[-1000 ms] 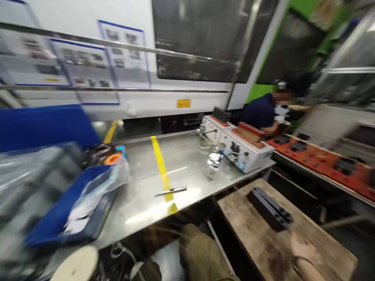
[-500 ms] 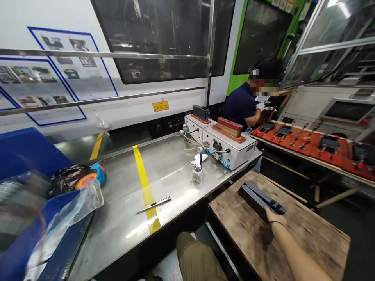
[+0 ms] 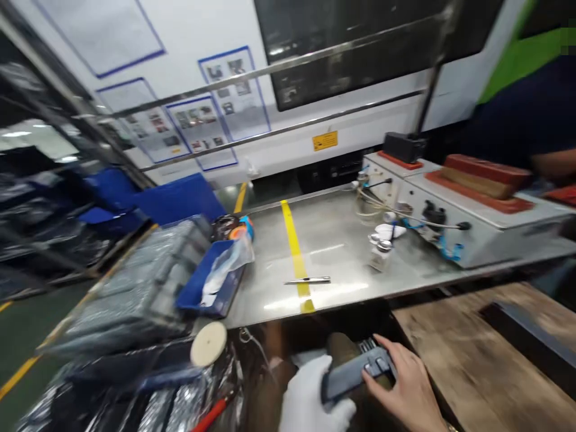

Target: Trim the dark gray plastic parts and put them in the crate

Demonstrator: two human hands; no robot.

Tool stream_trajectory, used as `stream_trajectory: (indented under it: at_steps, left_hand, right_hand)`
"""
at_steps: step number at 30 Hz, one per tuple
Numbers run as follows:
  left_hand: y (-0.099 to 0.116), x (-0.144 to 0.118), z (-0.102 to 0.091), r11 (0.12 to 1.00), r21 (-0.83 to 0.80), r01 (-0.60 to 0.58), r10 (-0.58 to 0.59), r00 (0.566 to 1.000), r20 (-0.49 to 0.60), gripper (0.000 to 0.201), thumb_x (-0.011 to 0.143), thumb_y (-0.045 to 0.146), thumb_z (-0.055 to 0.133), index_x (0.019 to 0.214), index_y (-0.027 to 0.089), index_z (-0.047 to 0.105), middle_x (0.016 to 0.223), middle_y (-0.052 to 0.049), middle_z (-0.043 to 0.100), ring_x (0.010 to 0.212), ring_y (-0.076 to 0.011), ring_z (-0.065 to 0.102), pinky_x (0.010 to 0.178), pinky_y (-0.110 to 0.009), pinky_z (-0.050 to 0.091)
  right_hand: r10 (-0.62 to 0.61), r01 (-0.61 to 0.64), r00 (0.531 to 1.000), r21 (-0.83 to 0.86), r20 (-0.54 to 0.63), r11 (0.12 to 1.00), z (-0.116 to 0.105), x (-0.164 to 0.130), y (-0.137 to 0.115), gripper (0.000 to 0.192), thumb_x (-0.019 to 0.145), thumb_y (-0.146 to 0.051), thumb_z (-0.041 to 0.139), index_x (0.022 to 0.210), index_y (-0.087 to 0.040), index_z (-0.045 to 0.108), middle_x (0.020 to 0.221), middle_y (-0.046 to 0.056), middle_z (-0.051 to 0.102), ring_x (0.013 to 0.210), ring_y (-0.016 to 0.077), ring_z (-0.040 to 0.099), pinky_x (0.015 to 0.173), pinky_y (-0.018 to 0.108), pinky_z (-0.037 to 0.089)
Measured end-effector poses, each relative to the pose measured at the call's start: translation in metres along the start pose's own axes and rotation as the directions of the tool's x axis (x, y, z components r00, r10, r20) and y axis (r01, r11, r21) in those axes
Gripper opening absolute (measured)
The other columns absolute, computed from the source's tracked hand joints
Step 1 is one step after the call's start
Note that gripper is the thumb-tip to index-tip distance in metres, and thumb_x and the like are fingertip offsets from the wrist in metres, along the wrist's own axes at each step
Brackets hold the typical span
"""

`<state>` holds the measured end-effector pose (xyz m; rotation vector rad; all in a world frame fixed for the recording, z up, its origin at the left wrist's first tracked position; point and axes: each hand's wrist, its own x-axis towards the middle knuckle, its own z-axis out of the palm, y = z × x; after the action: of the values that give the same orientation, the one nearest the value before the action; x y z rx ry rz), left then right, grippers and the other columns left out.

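While the gloved L hand [image 3: 312, 399] has its fingers wrapped round one end of a dark grey part [image 3: 351, 377], the bare R hand [image 3: 407, 381] pinches the other end btwn thumb & fingers. The part is held up off the near edge of the metal desk [image 3: 263, 288], just L of the wooden desk's [image 3: 477, 360] L edge. A long dark piece [image 3: 526, 336] lies nr the wooden desk's R side. On the metal desk, a slim metal tool [image 3: 310, 280] rests across yellow tape [image 3: 292, 237] nr the front edge; a small bottle [image 3: 381, 257] stands farther R, w/ white boxes [image 3: 486, 240] at the R end & a blue tray [image 3: 191, 288] at the L edge.
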<state>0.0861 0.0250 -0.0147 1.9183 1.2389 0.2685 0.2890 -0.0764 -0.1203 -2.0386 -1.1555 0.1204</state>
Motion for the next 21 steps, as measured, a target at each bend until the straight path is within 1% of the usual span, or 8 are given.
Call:
stream_trajectory:
  at_steps: [1,3,4,6,9,13,17,21]
  left_hand:
    - [0.0,0.006,0.008,0.992,0.126,0.009,-0.013,0.999,0.032,0.077,0.063,0.022,0.08,0.138,0.015,0.066,0.149,-0.017,0.059,0.14,-0.0392,0.053,0.122,-0.045,0.04]
    - [-0.007,0.014,0.013,0.959,0.231,0.165,-0.187,0.979,0.076,0.056,0.076,0.023,0.068,0.131,0.013,0.069,0.134,-0.019,0.07,0.128,-0.0386,0.064,0.112,-0.048,0.047]
    - [-0.012,0.015,0.01,0.953,0.179,0.245,-0.262,0.962,0.081,0.049,0.078,0.023,0.066,0.126,0.013,0.071,0.124,-0.018,0.074,0.121,-0.0368,0.068,0.106,-0.045,0.051]
    - [-0.026,0.009,-0.003,0.933,-0.109,0.343,-0.338,0.939,0.063,0.045,0.075,0.023,0.069,0.119,0.014,0.072,0.116,-0.015,0.077,0.115,-0.0333,0.071,0.102,-0.04,0.053]
    - [-0.042,-0.013,-0.027,0.79,-0.538,0.294,-0.365,0.931,-0.027,0.048,0.07,0.023,0.076,0.117,0.014,0.073,0.122,-0.017,0.076,0.12,-0.0348,0.068,0.11,-0.044,0.048]
    - [-0.043,-0.036,-0.05,0.698,-0.689,0.194,-0.387,0.912,-0.136,0.041,0.072,0.029,0.081,0.111,0.018,0.077,0.117,-0.014,0.077,0.117,-0.0361,0.068,0.112,-0.047,0.047]
    - [-0.031,-0.043,-0.065,0.667,-0.729,0.154,-0.405,0.896,-0.182,0.044,0.073,0.027,0.078,0.115,0.017,0.075,0.123,-0.012,0.076,0.115,-0.0339,0.07,0.108,-0.046,0.051]
    - [-0.022,-0.045,-0.073,0.652,-0.745,0.143,-0.413,0.891,-0.19,0.046,0.073,0.025,0.077,0.118,0.016,0.072,0.121,-0.01,0.076,0.115,-0.032,0.07,0.106,-0.042,0.052]
  right_hand:
    - [-0.111,0.109,0.992,0.04,0.06,0.993,0.009,0.005,-0.019,0.058,0.081,-0.06,0.069,0.126,-0.023,0.068,0.113,0.009,0.074,0.106,0.0299,0.069,0.101,0.053,0.052]
    - [-0.292,0.276,0.941,0.114,0.172,0.954,0.023,0.022,-0.048,0.061,0.079,-0.063,0.074,0.126,-0.025,0.069,0.113,0.007,0.075,0.104,0.0279,0.071,0.097,0.048,0.056]
    - [-0.358,0.333,0.906,0.145,0.225,0.932,0.03,0.035,-0.058,0.06,0.08,-0.064,0.076,0.124,-0.024,0.07,0.111,0.007,0.075,0.1,0.0256,0.071,0.092,0.044,0.058]
    - [-0.432,0.395,0.846,0.178,0.312,0.901,0.042,0.071,-0.068,0.046,0.09,-0.06,0.073,0.115,-0.021,0.071,0.103,0.004,0.075,0.09,0.0201,0.071,0.083,0.038,0.06]
    - [-0.417,0.401,0.832,0.121,0.366,0.908,0.063,0.142,-0.066,0.028,0.104,-0.044,0.061,0.093,-0.02,0.07,0.097,0.003,0.072,0.089,0.017,0.069,0.085,0.037,0.058]
    - [-0.356,0.387,0.859,-0.012,0.367,0.922,0.102,0.218,-0.058,0.024,0.1,-0.042,0.067,0.095,-0.018,0.067,0.1,0.003,0.069,0.093,0.0192,0.066,0.09,0.042,0.056]
    - [-0.337,0.374,0.863,-0.027,0.377,0.927,0.119,0.243,-0.048,0.042,0.105,-0.052,0.055,0.077,-0.021,0.063,0.076,-0.001,0.062,0.074,0.0149,0.062,0.079,0.034,0.053]
    - [-0.332,0.321,0.87,0.093,0.366,0.943,0.093,0.236,-0.04,0.052,0.096,-0.071,0.049,0.079,-0.024,0.064,0.074,0.006,0.066,0.063,0.0183,0.063,0.063,0.036,0.054]
